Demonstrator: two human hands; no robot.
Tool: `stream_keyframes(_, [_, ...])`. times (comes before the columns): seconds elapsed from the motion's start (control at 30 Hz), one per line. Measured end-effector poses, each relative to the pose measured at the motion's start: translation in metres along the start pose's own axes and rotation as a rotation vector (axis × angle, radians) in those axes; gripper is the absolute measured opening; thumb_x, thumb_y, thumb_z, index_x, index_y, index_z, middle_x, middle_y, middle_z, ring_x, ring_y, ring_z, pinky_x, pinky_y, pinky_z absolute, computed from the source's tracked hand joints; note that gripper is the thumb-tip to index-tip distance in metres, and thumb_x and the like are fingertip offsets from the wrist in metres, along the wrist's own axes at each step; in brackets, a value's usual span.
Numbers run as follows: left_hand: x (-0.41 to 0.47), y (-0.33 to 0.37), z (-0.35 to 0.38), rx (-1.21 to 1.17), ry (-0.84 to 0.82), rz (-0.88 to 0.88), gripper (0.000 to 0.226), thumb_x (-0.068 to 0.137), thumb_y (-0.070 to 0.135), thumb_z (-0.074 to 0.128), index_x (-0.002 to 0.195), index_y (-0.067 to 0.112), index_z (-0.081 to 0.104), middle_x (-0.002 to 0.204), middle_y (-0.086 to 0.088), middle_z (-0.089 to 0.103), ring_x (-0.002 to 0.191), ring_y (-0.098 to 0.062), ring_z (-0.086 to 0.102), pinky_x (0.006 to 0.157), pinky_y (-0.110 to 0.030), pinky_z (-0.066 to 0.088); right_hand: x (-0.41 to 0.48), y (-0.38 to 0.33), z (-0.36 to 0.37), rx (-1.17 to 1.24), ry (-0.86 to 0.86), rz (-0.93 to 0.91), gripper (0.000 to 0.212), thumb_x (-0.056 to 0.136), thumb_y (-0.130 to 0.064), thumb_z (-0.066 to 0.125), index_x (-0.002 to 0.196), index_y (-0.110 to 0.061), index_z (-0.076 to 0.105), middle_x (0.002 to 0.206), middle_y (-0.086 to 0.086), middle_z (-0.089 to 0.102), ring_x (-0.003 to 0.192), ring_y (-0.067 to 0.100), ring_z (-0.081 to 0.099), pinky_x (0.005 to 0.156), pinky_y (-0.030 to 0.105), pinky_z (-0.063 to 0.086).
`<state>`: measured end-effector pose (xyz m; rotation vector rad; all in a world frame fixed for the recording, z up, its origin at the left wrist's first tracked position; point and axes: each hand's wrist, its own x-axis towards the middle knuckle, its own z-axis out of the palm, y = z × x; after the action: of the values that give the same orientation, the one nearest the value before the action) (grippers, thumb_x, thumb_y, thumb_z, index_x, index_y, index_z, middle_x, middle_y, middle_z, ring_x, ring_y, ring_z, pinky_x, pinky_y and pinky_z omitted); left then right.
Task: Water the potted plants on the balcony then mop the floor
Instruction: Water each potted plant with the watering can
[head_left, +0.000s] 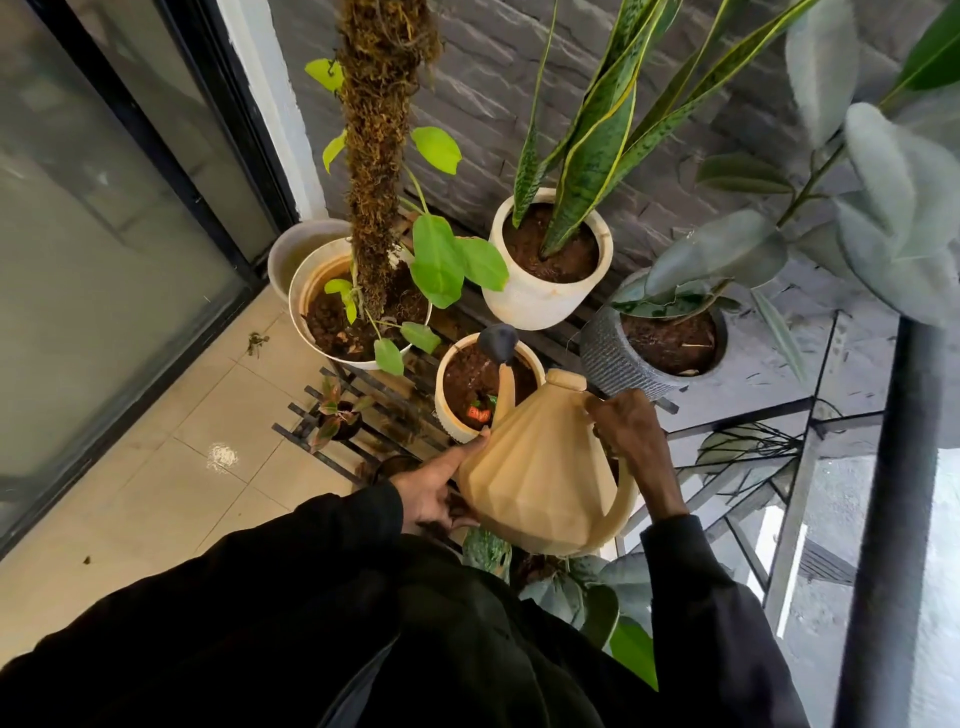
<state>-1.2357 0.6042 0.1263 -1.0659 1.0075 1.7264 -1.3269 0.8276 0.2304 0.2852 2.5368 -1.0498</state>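
Note:
A beige faceted watering can (540, 473) is tilted forward, its dark spout head (497, 342) over the soil of a small cream pot (445, 410) holding a tiny red-leafed plant. My right hand (631, 431) is shut on the can's handle at its upper right. My left hand (441, 488) props the can's lower left side, index finger stretched along it. Around stand a moss-pole plant in a white pot (306, 291), a snake plant in a white pot (535, 306) and a rubber plant in a grey ribbed pot (613, 358).
The pots sit on a black slatted stand (317, 395) against a dark brick wall. A sliding glass door (104, 234) is on the left over beige floor tiles (156, 493). A black railing post (893, 519) and glass panel are on the right. More leaves lie below the can.

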Motion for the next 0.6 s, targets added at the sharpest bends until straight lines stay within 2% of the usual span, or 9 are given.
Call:
stream_keyframes(0.2, [-0.0052,-0.0024,0.0016,-0.005,0.001,-0.015,0.125,0.036,0.077,0.09,0.142,0.028,0.044,0.144,-0.02,0.044,0.123,-0.043,0.051,0.081,-0.058,0.059,-0.0004,-0.0038,0.0004,-0.016,-0.02,0.038,0.038,0.103,-0.021,0.062,0.072,0.001,0.065,0.059,0.008,0.059,0.043,0.018,0.048,0.043,0.026,0.039])
stream_keyframes(0.3, [-0.0092,-0.0028,0.0028,-0.007,-0.008,-0.018,0.113,0.048,0.076,0.086,0.141,0.027,0.044,0.143,-0.02,0.045,0.122,-0.042,0.051,0.083,-0.056,0.059,-0.0003,-0.0038,0.0006,-0.024,-0.025,0.042,0.039,0.103,-0.02,0.062,0.068,-0.002,0.064,0.057,0.007,0.058,0.042,0.018,0.048,0.043,0.026,0.039])
stream_keyframes(0.43, [-0.0109,-0.0038,0.0036,-0.01,-0.014,-0.023,0.104,0.056,0.075,0.083,0.141,0.028,0.044,0.143,-0.021,0.044,0.122,-0.042,0.05,0.08,-0.054,0.06,-0.0032,-0.0023,-0.0015,0.001,-0.025,0.01,0.036,0.103,-0.021,0.063,0.077,0.003,0.066,0.064,0.011,0.062,0.049,0.022,0.053,0.047,0.03,0.042])
stream_keyframes(0.6, [-0.0107,-0.0035,0.0066,0.004,-0.024,-0.025,0.093,0.064,0.073,0.08,0.138,0.027,0.046,0.14,-0.021,0.047,0.122,-0.043,0.051,0.079,-0.054,0.059,-0.001,-0.0015,-0.003,-0.033,-0.026,0.037,0.036,0.101,-0.021,0.064,0.073,0.001,0.066,0.056,0.005,0.057,0.042,0.016,0.048,0.045,0.027,0.039])
